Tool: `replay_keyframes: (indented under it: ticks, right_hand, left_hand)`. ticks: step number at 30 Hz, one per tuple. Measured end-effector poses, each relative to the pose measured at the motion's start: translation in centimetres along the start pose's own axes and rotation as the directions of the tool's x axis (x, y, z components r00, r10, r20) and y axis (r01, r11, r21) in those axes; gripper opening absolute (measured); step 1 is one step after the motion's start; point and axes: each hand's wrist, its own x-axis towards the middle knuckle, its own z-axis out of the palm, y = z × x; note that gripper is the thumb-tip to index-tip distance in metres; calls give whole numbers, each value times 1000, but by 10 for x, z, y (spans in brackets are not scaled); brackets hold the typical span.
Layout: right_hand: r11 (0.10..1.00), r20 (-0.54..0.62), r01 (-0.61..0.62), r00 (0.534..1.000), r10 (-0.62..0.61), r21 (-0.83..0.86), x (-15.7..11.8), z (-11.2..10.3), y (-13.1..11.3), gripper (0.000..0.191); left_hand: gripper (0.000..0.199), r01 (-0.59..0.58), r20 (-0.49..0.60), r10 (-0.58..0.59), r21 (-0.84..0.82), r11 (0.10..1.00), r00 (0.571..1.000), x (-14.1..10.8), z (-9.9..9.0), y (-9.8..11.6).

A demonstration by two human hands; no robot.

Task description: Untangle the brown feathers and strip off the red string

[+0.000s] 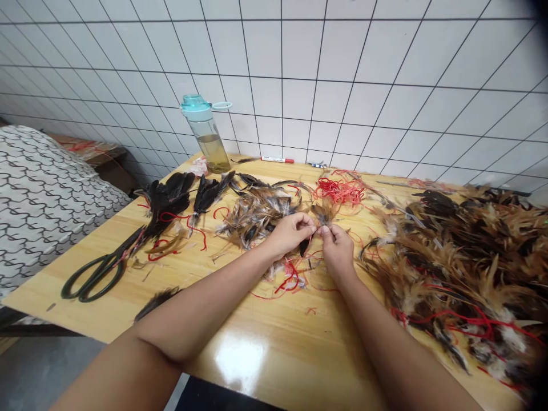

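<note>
Head view: left hand [291, 235] and right hand [339, 252] pinch a brown feather bunch [325, 211], each grip nearly closed.

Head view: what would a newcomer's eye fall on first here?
Probably the big heap of brown and black feathers spread over the right side of the wooden table. Next, the left hand and right hand, fingertips close together at a small feather tuft mid-table, with a bright red tangle of string just beyond. Large dark scissors at the left and a teal-lidded bottle by the tiled wall also stand out.
</note>
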Motion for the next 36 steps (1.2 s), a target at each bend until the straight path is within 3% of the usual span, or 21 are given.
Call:
replay_keyframes:
  ticks: [4, 9, 16, 23, 32, 36]
  right_hand:
    - [999, 0, -4, 1000, 4, 51, 1, 0, 0, 28]
    - [990, 1, -27, 1000, 27, 138, 2, 1, 0, 27]
    - [974, 43, -18, 999, 8, 226, 0, 5, 0, 25]
    - [979, 47, -20, 999, 11, 201, 1, 2, -5, 26]
    - [990, 97, 1, 995, -15, 143, 3, 5, -1, 28]
    - [991, 131, 24, 991, -42, 135, 3, 5, 2, 24]
  left_hand:
    - [19, -63, -104, 52, -113, 992, 993, 2, -4, 3]
    - [25, -17, -50, 4, -273, 962, 999, 3, -4, 3]
    - [20, 4, -34, -10, -177, 984, 999, 1, -3, 3]
    - [23, 31, -28, -39, -240, 970, 999, -1, -2, 4]
    - [19, -28, -54, 27, -10, 1000, 998, 0, -5, -3]
    - [21, -32, -18, 32, -29, 999, 999, 1, -4, -4]
